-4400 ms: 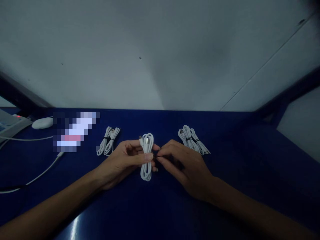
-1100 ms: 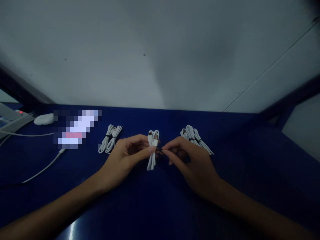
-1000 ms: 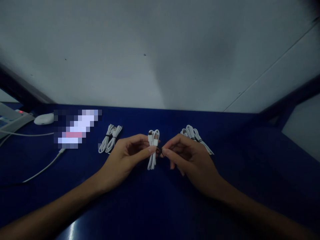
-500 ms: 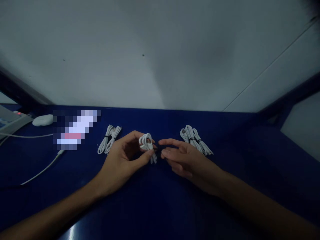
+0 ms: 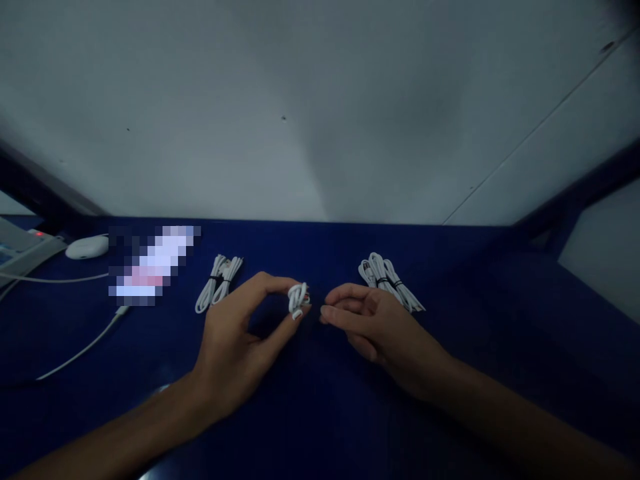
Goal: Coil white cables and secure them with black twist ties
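Honestly, a quick tally of what my fingers know:

Weight: the coiled cable [image 5: 299, 299] looks light enough to sit between two fingertips with no strain, I'd judge.
Stiffness: soft and springy by the look of it; the loops would want to fan open if I ease off.
Surface: smooth white sheath, likely a bit slippery, so a firm pinch across all strands suits it better than a hold on one loop.
Where to hold: around the bunched middle, where the strands lie packed; the plug ends I can't make out well.
Looks: small, white, folded into a tight little bundle, seen nearly end-on.
Where it is: just above the blue table [image 5: 320, 413], between my two hands.
Left hand [image 5: 235, 340]: thumb and forefinger pinch the bundle, other fingers curled under.
Right hand [image 5: 373, 320]: just beside the bundle, fingers loosely curled, fingertips close together; whether they nip anything I cannot tell.
Nearby: one tied cable [image 5: 219, 283] lies to the left, a pile of tied cables [image 5: 387, 281] beyond my right hand.
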A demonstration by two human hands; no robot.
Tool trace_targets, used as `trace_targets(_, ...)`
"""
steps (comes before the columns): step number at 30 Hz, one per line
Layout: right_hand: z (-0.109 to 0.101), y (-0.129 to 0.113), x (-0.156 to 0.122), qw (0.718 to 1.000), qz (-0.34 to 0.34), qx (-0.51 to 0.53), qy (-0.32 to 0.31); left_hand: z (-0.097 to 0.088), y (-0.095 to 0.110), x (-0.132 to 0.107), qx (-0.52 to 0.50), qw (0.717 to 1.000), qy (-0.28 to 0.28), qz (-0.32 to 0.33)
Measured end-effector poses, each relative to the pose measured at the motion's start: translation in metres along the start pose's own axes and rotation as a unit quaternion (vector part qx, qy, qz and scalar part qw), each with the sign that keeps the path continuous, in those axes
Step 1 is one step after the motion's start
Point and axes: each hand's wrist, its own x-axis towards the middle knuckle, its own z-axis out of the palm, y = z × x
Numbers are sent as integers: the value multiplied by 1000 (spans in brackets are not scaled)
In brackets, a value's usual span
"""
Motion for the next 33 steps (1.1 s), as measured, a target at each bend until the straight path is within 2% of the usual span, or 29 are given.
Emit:
trace_targets(6,4,2,-4,974,-127,-181,43,3,-5,1,-19,998,-51,-23)
trace_targets(9,4,5,-5,960,-144,-234,54,4,-7,0,-18,998,-52,-23)
trace_targets(12,2,6,-4,951,-154,-267,32,2,-6,1,6,998,-61,-16)
trace_targets(17,-4,1,-1,892,-269,-362,26,-2,-6,5,-7,996,-87,-19)
trace_targets(22,-8,-3,-1,861,-319,-394,49,-4,-9,10,-39,993,-88,-66)
trace_targets(26,-9,-2,-1,825,-363,-430,59,-4,-11,11,-65,989,-90,-102)
trace_targets(33,-10,1,2,781,-392,-482,62,-7,-12,15,-105,983,-86,-127)
